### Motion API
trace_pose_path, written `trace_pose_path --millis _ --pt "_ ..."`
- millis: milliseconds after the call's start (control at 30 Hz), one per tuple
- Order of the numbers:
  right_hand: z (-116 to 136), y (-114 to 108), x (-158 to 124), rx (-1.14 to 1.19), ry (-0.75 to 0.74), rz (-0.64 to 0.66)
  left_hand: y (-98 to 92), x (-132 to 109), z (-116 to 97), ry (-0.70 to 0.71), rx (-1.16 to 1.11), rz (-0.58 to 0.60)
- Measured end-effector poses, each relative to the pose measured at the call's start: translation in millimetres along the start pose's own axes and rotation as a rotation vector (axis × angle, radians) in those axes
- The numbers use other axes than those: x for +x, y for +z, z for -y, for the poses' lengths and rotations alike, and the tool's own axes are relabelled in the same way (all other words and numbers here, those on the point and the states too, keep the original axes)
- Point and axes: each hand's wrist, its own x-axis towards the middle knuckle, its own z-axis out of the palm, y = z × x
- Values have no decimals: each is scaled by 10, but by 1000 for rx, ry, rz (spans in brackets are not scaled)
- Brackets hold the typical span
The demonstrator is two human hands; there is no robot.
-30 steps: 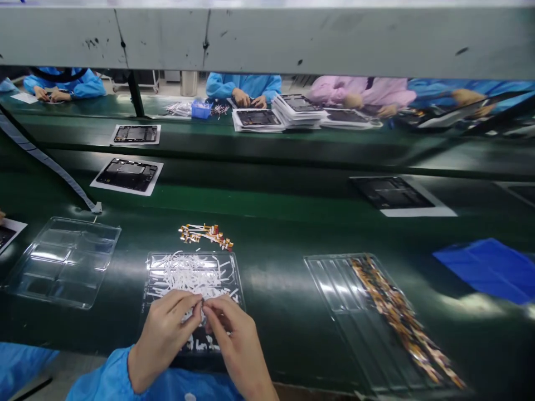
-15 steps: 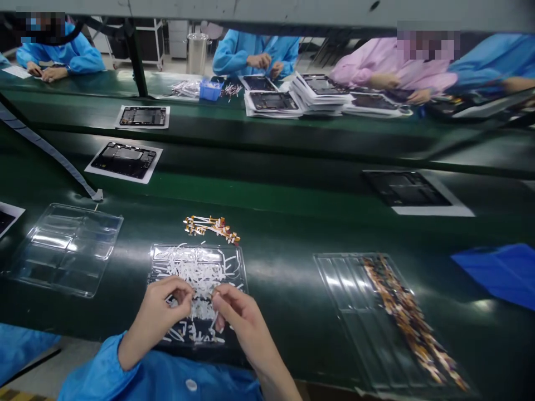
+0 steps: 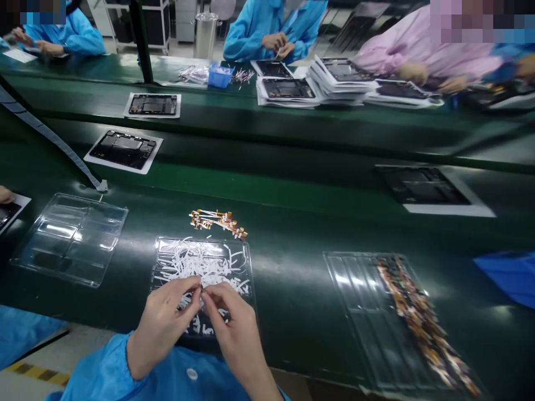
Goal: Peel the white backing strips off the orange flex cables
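Observation:
My left hand and my right hand meet fingertip to fingertip over a clear plastic tray heaped with white strips. Both hands are closed in a pinch. Whatever lies between the fingertips is too small and hidden to name. Just behind the tray is a small pile of orange and white flex cables. On the right, another clear tray holds long rows of brown and orange flex parts.
An unfilled clear tray lies at left, a blue sheet at right. Black device panels on white paper rest along the green bench. People in blue and pink smocks sit opposite; a hand shows at the left edge.
My hands have come together from slightly apart, and their fingertips now meet. The camera view has shifted a little. A person's hand has appeared at the left edge.

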Motion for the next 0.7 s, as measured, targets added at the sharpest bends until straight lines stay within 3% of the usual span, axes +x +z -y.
trace_pose_path --millis 200,433,600,700 --pt "10 -31 7 21 3 49 2 -33 41 -52 -61 97" --pt "-92 -243 62 452 279 256 -68 101 73 -346 -497 208" --pt "-88 -317 83 197 192 191 -87 186 121 -336 -386 288" --pt "-69 -316 86 135 154 187 -50 193 64 -313 -425 265"
